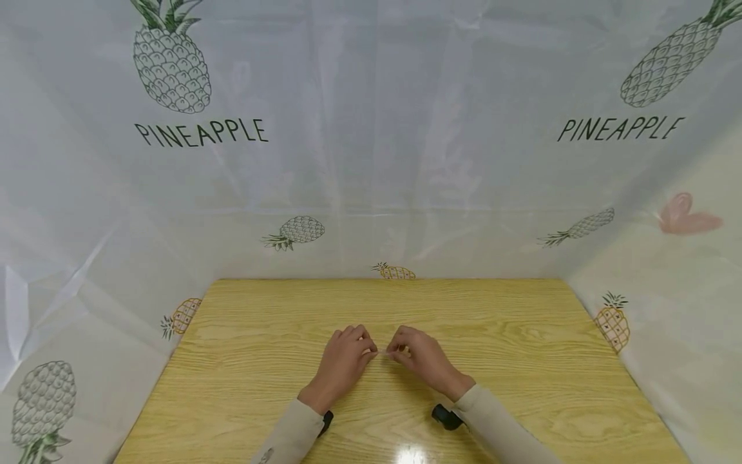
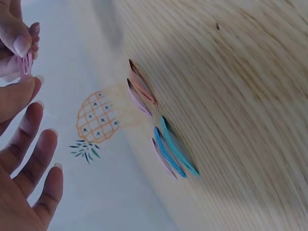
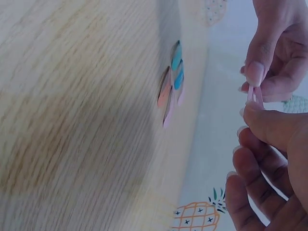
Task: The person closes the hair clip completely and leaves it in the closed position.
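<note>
Both hands meet over the table, with a small pink snap hair clip (image 2: 25, 66) stretched between their fingertips. My left hand (image 1: 341, 362) pinches one end between thumb and forefinger, its other fingers spread loosely in the left wrist view. The opposite end is pinched by my right hand (image 1: 424, 359); in the right wrist view the clip's two thin prongs (image 3: 255, 95) show between the two thumbs. Thumbs and fingers cover both ends of the clip.
Several hair clips lie together on the wooden table (image 1: 261, 361): an orange one (image 2: 143, 87), a teal one (image 2: 178, 148), a blue one (image 2: 168, 155) and lilac ones, one of them (image 2: 138, 99) beside the orange clip. A pineapple-print sheet (image 1: 377, 161) hangs around the table.
</note>
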`<state>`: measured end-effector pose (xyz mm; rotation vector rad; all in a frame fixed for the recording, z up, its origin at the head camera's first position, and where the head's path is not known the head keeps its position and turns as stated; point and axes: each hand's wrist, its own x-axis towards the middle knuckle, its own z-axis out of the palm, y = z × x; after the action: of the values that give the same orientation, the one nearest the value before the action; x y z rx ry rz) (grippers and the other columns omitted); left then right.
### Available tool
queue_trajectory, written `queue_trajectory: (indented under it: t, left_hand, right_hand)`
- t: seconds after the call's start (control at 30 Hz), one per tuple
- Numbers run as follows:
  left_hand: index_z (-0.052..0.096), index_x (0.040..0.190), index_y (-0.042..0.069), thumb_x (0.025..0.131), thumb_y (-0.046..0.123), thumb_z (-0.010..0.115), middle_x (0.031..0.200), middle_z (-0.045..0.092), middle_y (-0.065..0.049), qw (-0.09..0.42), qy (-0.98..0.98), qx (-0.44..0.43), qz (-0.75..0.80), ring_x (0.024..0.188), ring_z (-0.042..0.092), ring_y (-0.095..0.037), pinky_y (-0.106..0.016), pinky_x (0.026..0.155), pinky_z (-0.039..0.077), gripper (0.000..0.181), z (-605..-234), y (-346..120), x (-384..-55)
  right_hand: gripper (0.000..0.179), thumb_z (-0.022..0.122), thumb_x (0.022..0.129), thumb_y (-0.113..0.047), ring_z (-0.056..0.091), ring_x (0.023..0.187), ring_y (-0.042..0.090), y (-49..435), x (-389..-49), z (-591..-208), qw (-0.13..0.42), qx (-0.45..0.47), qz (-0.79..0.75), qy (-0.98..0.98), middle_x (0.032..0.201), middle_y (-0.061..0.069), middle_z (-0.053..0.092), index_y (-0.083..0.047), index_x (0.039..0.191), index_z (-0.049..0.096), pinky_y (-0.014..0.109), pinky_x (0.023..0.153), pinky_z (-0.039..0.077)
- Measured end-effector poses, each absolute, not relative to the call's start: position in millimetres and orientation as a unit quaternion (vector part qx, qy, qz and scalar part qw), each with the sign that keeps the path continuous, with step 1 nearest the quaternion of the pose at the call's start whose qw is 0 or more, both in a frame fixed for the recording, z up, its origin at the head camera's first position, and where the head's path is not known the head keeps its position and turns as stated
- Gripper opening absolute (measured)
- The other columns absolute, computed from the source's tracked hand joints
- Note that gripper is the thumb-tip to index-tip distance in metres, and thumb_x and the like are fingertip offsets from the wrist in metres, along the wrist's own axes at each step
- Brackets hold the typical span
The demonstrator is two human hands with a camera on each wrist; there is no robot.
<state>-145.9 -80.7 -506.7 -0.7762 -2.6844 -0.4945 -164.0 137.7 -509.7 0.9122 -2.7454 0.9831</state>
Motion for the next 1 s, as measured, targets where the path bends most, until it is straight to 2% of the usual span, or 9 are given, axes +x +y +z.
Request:
queue_trajectory:
  t: [0.43, 0.73, 0.87, 1.0]
  left_hand:
    - [0.078, 0.092, 0.018, 0.093, 0.015, 0.082, 0.103, 0.064, 0.007, 0.133, -0.920, -0.297, -0.220, 0.092, 0.059, -0.013, -0.039, 0.086, 0.051, 0.005, -506, -94, -146]
    - [0.079, 0.091, 0.016, 0.093, 0.013, 0.082, 0.103, 0.064, 0.005, 0.131, -0.909, -0.320, -0.235, 0.092, 0.060, -0.014, -0.038, 0.085, 0.052, 0.004, -503, -95, -148]
    - [0.080, 0.091, 0.016, 0.092, 0.013, 0.082, 0.103, 0.065, 0.005, 0.113, -0.908, -0.319, -0.247, 0.092, 0.060, -0.014, -0.038, 0.084, 0.052, 0.004, -502, -97, -149]
    - [0.079, 0.092, 0.013, 0.094, 0.010, 0.081, 0.104, 0.065, 0.003, 0.072, -0.911, -0.296, -0.278, 0.096, 0.063, -0.021, -0.040, 0.085, 0.053, 0.004, -499, -98, -151]
  right_hand:
    - [0.007, 0.077, 0.097, -0.011, 0.062, 0.087, 0.002, 136, -165, -507, 0.026, 0.348, 0.348, -0.870, 0.096, -0.011, 0.065, -0.017, 0.093, 0.077, 0.023, 0.071, 0.053]
    - [0.014, 0.076, 0.097, -0.006, 0.062, 0.086, 0.002, 140, -168, -501, 0.016, 0.385, 0.371, -0.845, 0.098, -0.002, 0.070, -0.019, 0.094, 0.076, 0.022, 0.070, 0.054]
    - [0.013, 0.077, 0.096, -0.006, 0.061, 0.087, 0.003, 141, -168, -501, 0.017, 0.391, 0.374, -0.841, 0.099, -0.003, 0.070, -0.019, 0.095, 0.077, 0.023, 0.071, 0.054]
    - [0.013, 0.081, 0.093, -0.005, 0.062, 0.089, 0.006, 141, -169, -506, 0.050, 0.394, 0.359, -0.845, 0.101, -0.004, 0.068, -0.015, 0.099, 0.076, 0.026, 0.076, 0.057]
